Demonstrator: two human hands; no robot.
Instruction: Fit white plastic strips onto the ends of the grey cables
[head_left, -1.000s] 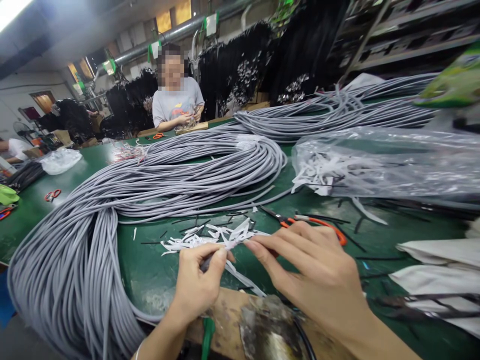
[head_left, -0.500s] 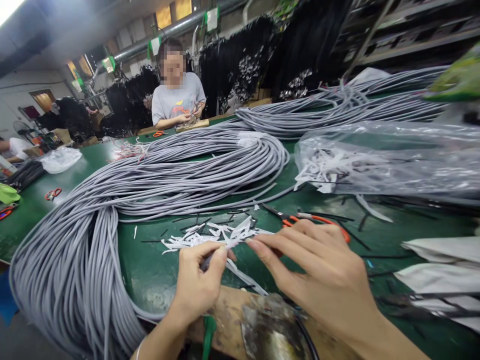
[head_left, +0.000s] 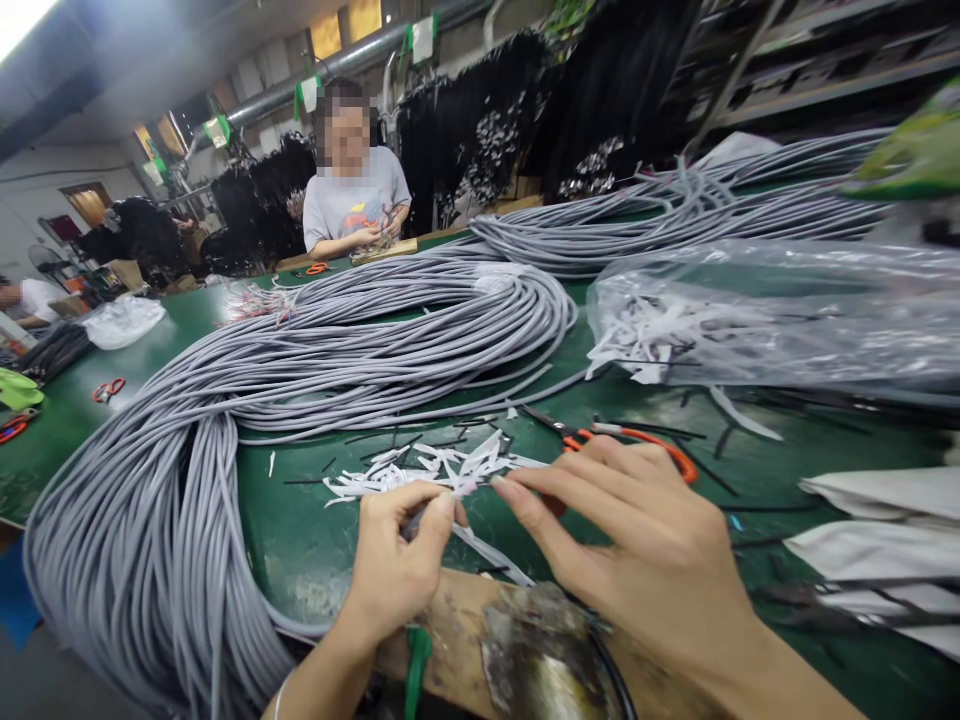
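Between the thumb and curled fingers of my left hand (head_left: 401,565) is the end of a grey cable (head_left: 412,524). Its thin tip pokes out toward my other hand and is too blurred to make out. My right hand (head_left: 637,535) is pinched at thumb and forefinger just right of that tip; whatever the pinch holds is too small to tell. Behind the fingers lies a pile of white strips (head_left: 390,482) with black offcuts. Orange-handled scissors (head_left: 574,437) lie beyond my right knuckles. Below both hands is a stained metal block (head_left: 536,650) on a wooden board (head_left: 457,610).
A large bundle of grey cables (head_left: 187,400) curves across the green table (head_left: 300,560) and over its left edge. A clear plastic bag (head_left: 810,320) with white strips lies at right, pliers (head_left: 847,605) nearer me. A person (head_left: 356,200) sits across the table.
Both hands stay nearly in place, still pinching at the cable end. The view has shifted very slightly.
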